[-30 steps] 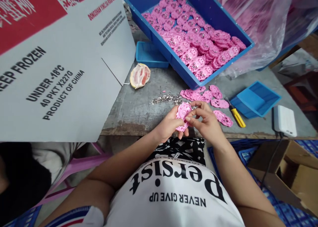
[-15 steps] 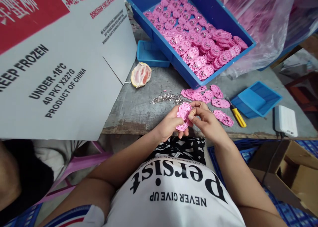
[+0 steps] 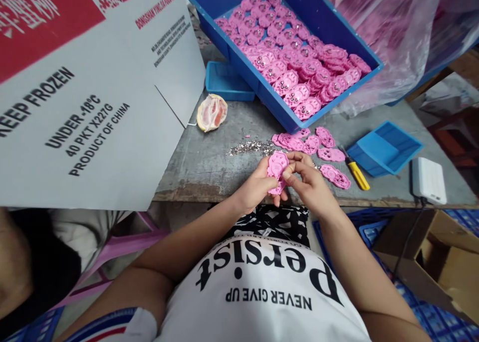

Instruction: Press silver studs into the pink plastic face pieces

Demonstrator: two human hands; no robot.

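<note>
Between my hands, over the table's front edge, is a pink plastic part point(image 3: 277, 165) with a scalloped outline and raised details. My left hand point(image 3: 256, 186) grips its left side, the thumb lying across its lower face. My right hand point(image 3: 305, 178) pinches at its right edge with thumb and forefinger; whether a small piece sits in that pinch is hidden. Just beyond lies a pile of small metal pieces point(image 3: 251, 147). More pink parts point(image 3: 292, 141) lie loosely past my right hand, and two overlapping ones point(image 3: 336, 176) rest beside it.
A large blue bin point(image 3: 239, 57) holds many pink parts with metal bits. A yellow-handled screwdriver point(image 3: 359, 176), a blue tray point(image 3: 385, 150) and a white box-shaped device point(image 3: 428, 181) are at right. A cut fruit point(image 3: 211, 112) and a big carton point(image 3: 112, 107) stand left.
The pink part has tilted slightly in my fingers. Both hands keep nearly the same place and hold, and the things on the table have not moved.
</note>
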